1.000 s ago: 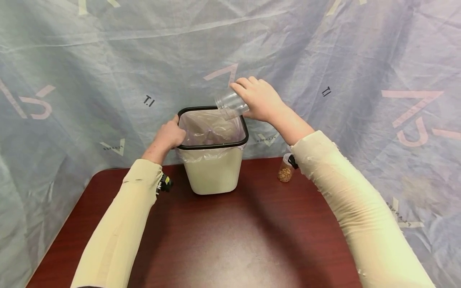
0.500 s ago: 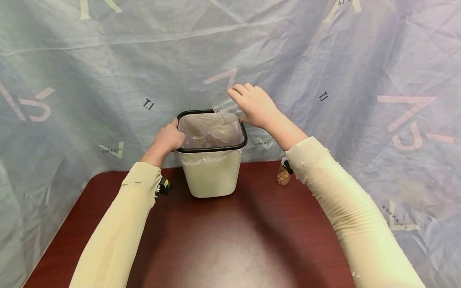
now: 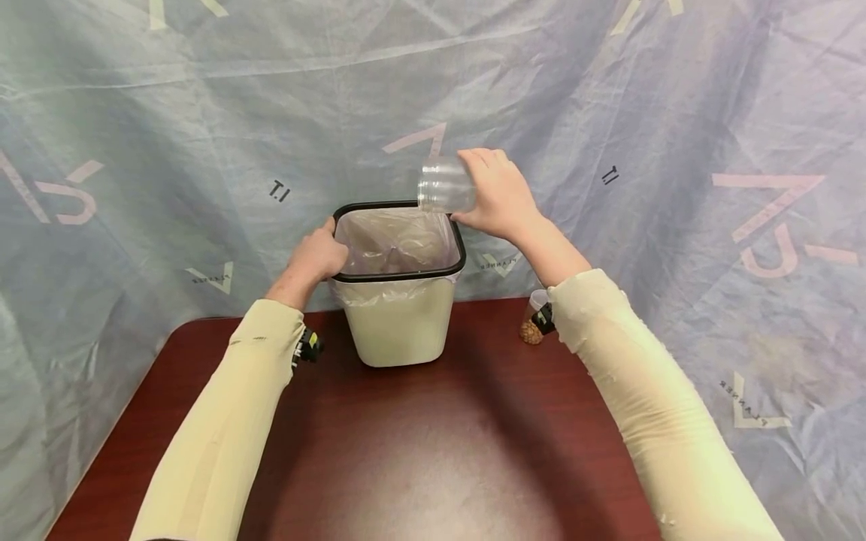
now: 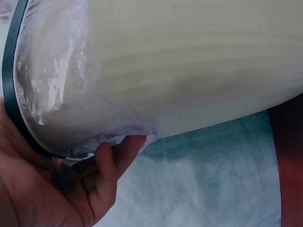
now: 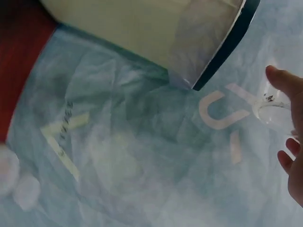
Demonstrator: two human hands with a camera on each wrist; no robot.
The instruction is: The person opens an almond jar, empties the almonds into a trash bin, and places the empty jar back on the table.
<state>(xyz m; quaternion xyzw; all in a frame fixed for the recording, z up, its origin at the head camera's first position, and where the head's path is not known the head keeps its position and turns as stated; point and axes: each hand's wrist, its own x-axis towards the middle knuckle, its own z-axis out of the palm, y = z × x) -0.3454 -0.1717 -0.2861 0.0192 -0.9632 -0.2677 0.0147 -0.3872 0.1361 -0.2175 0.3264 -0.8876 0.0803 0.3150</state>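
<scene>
I see right hand [image 3: 499, 194], fingers wrapped round clear jar [image 3: 445, 186], sideways above bin [image 3: 399, 327]; left hand [image 3: 315, 257] has fingers gripping rim [image 3: 399, 276]. Jar looks emptied; setting-down likely left. Filled container [image 3: 531, 332] stands on surface [image 3: 406, 443].

Creased grey-blue sheeting [image 3: 284, 128] hangs behind a red-brown table [image 3: 406, 436] — its top catching glare.

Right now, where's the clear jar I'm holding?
In the head view, the jar is in your right hand, tipped sideways by the far right corner of the bin.
</scene>
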